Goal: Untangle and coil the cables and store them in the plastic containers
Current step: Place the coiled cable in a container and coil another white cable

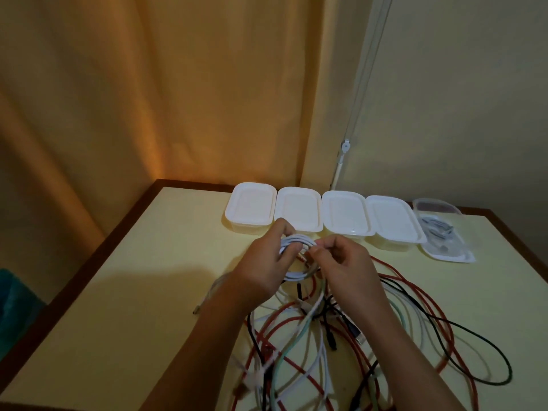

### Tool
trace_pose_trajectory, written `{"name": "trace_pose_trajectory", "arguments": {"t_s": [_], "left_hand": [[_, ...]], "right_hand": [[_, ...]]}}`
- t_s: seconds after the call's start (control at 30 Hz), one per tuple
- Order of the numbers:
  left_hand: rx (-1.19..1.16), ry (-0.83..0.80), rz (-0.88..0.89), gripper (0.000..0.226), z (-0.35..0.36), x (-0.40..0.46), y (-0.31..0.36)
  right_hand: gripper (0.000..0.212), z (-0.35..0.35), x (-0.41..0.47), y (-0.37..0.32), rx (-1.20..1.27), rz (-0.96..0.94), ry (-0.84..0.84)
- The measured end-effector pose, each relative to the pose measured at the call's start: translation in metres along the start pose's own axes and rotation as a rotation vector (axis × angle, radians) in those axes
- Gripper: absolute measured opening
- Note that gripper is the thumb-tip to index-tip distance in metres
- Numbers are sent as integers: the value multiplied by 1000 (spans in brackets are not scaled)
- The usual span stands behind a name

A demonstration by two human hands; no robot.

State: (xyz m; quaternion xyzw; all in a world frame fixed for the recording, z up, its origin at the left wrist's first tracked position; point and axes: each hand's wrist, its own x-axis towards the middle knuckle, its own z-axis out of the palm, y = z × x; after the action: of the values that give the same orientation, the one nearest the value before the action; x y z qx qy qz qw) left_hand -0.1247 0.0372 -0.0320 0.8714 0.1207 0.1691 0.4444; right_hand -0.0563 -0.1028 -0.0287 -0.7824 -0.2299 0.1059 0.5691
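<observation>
Nearest to us, a loose tangle of cables (pixel 341 345) sprawls over the smooth pale-yellow table (pixel 124 307): a thick red cable (pixel 427 295) looping widely, a thin black cable (pixel 489 351) swinging out to the right, and a mint-green cable (pixel 299 333) with glossy white strands crossing through the middle. Above the heap we see the left hand (pixel 264 262) with its fingers curled around a neat round white cable coil (pixel 296 244), while the right hand (pixel 347 262) pinches the coil's near side between thumb and fingertips. Beyond the hands, four closed white plastic containers (pixel 344 215), rounded rectangles with matte lids, stand touching in a row. At the row's right end sits a clear open container (pixel 439 207) with coiled grey cable inside, its transparent lid (pixel 453 253) lying just in front. A dark wooden rim edges the table; an orange curtain (pixel 148 84) hangs behind.
</observation>
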Motion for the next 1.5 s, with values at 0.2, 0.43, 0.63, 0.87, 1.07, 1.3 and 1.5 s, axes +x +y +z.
{"name": "trace_pose_trajectory", "arguments": {"t_s": [0.2,0.43,0.63,0.87,1.07,1.3,1.5], "left_hand": [[87,70,-2,10,5,1,3],[61,51,67,7,11,-1,7],[63,-7,98,4,9,0,10],[-38,-207,115,20,2,-4,9],[-229,-299,123,17,-6,-7,8],[-278,-370,117,23,-15,-7,7],[-334,-428,114,50,-23,-11,13]], "right_hand": [[34,-1,2,-7,181,98,-8],[44,-7,11,-2,277,361,-210],[28,-9,10,-2,456,382,-274],[35,-17,10,0,363,326,-208],[33,-18,10,2,448,300,-341],[40,-14,9,4,517,234,-402],[37,-13,11,5,498,164,-388]]}}
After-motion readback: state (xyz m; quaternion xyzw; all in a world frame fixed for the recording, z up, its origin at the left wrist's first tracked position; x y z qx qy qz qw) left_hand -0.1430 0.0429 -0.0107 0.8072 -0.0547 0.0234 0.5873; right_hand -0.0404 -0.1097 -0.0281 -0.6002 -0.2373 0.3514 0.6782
